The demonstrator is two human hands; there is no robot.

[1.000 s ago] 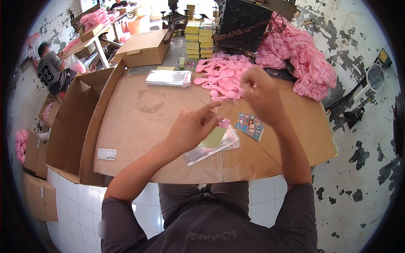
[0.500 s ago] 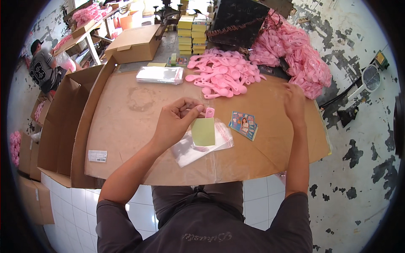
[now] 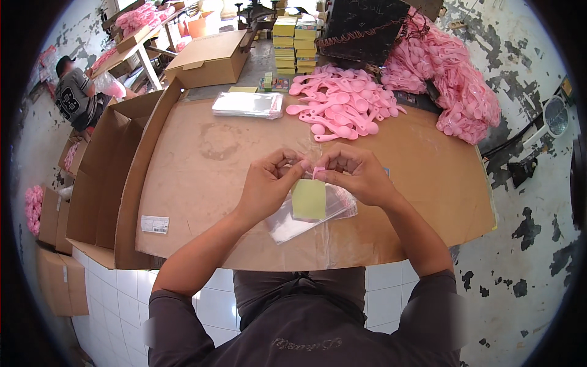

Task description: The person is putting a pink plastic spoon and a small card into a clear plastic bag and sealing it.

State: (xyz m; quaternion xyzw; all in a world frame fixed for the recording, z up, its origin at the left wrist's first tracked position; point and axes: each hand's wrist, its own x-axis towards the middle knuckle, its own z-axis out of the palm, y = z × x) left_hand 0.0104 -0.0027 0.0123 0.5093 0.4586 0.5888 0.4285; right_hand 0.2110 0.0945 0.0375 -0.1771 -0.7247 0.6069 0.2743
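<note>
My left hand (image 3: 269, 177) is closed in a pinch at the top edge of a small clear plastic bag, hard to make out. A yellow-green card (image 3: 309, 199) hangs below my fingers, seemingly inside it. The handle end of a pink plastic spoon (image 3: 317, 173) sticks up above the card; the rest of the spoon is hidden. My right hand (image 3: 358, 176) pinches that handle end, its fingertips nearly touching my left ones. Beneath the card, flat clear plastic bags (image 3: 287, 225) lie on the cardboard tabletop (image 3: 202, 189). Printed cards (image 3: 386, 172) are mostly covered by my right hand.
Loose pink spoons (image 3: 348, 101) are heaped at the back, with bagged ones (image 3: 465, 92) behind to the right. A clear bag pack (image 3: 247, 105), card stacks (image 3: 285, 46) and a closed box (image 3: 208, 58) stand behind. An open carton (image 3: 101, 183) borders the left; a person (image 3: 79, 95) sits beyond.
My right hand has come in from the right side of the table and now pinches the spoon handle beside my left hand. The view has shifted slightly.
</note>
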